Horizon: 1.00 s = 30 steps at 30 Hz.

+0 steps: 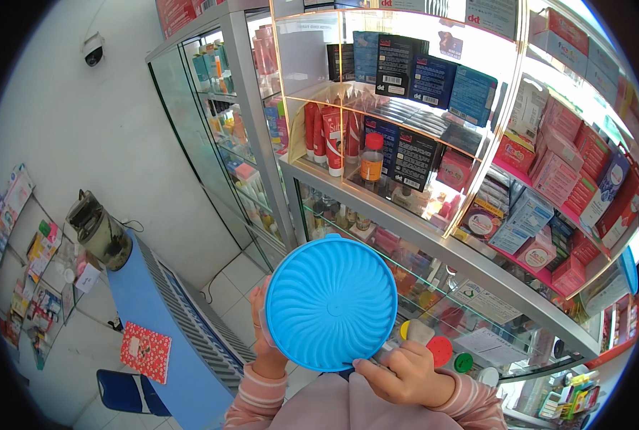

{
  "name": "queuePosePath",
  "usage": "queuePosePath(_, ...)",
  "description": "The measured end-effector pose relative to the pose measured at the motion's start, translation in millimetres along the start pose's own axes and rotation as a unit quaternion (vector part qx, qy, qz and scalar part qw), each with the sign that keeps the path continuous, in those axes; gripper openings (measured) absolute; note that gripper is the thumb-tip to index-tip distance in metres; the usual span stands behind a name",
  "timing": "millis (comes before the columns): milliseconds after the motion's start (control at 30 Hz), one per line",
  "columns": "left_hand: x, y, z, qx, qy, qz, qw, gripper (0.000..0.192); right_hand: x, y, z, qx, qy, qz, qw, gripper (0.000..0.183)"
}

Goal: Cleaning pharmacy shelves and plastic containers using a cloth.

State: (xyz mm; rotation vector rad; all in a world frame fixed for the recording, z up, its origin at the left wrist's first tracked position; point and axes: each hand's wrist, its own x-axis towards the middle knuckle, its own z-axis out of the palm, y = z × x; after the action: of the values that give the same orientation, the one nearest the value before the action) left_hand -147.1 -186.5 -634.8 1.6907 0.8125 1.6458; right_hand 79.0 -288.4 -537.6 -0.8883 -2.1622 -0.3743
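Observation:
A round blue plastic lid (333,303) with swirling ridges faces up in front of my chest. It sits over a translucent container whose wall (267,329) shows only as a sliver at the left; the rest is hidden beneath. My left hand (265,336) wraps that side of the container, with a ring on one finger. At the lower right of the lid, my right hand (408,371) has its fingers curled, a fingertip at the lid's rim. Whether the lid is fully pressed down cannot be told.
To the right stands a glass display case (443,252) with boxes, tubes and an orange bottle (372,161). Round coloured lids (439,350) lie beside my right hand. At left, a blue-topped counter (153,301) bears a red patterned notebook (146,352) and a dark jug (101,236); a blue chair (119,391) is nearby.

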Motion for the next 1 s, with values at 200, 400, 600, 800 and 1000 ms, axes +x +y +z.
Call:
queuePosePath(200, -8.0, -5.3, -3.3, 0.069, 0.016, -0.056, 0.996, 0.066, 1.8, 14.7, -4.6, 0.098, -0.077, 0.03, 0.992, 0.038)
queuePosePath(400, -3.9, 5.0, -2.1, 0.078, 0.02, -0.033, 0.996, 0.069, -11.3, 14.5, 4.2, 0.064, 0.036, 0.076, 0.994, 0.033)
queuePosePath(600, -3.8, -2.9, -9.1, 0.179, 0.003, 0.015, 0.984, 0.066, -2.3, 42.1, -15.3, -0.102, 0.008, 0.169, 0.98, 0.028)
queuePosePath(800, 14.1, 18.3, -3.8, 0.334, 0.003, 0.232, 0.914, 0.059, 11.6, 56.5, -22.4, -0.108, -0.053, 0.077, 0.99, 0.02)
queuePosePath(1000, 10.5, 14.7, -6.0, 0.292, -0.025, 0.164, 0.942, 0.067, 10.0, 60.4, -20.2, -0.034, -0.043, 0.133, 0.99, 0.022)
